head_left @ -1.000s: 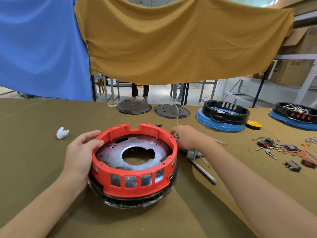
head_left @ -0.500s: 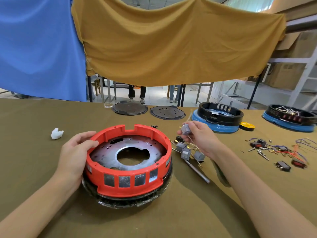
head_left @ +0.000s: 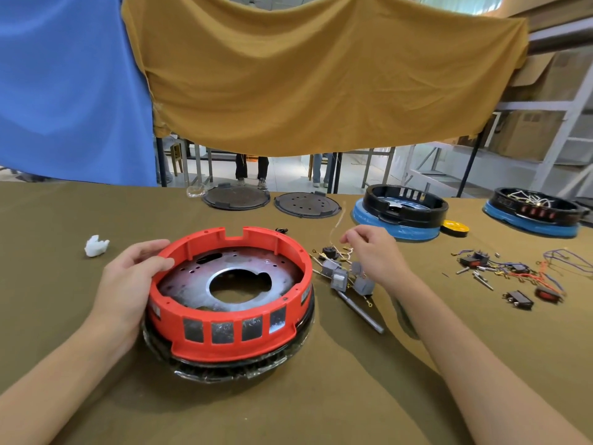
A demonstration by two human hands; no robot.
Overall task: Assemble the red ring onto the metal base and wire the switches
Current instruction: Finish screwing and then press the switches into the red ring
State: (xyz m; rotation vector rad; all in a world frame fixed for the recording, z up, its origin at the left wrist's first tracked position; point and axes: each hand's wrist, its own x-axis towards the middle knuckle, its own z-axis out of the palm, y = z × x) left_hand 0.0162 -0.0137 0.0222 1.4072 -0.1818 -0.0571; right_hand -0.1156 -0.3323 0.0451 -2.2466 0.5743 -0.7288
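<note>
While the left hand [head_left: 128,281] is gripping the rim of the red ring [head_left: 231,293], which is sitting on the metal base [head_left: 231,367], the right hand [head_left: 375,255] is hovering over the grey switches [head_left: 346,277], fingers pinching a thin wire [head_left: 337,226]; a screwdriver [head_left: 359,311] is lying beside them.

The red ring [head_left: 231,303] sits level on the metal base [head_left: 224,281]. Grey switches [head_left: 346,277] with thin wires lie clustered just right of it.
</note>
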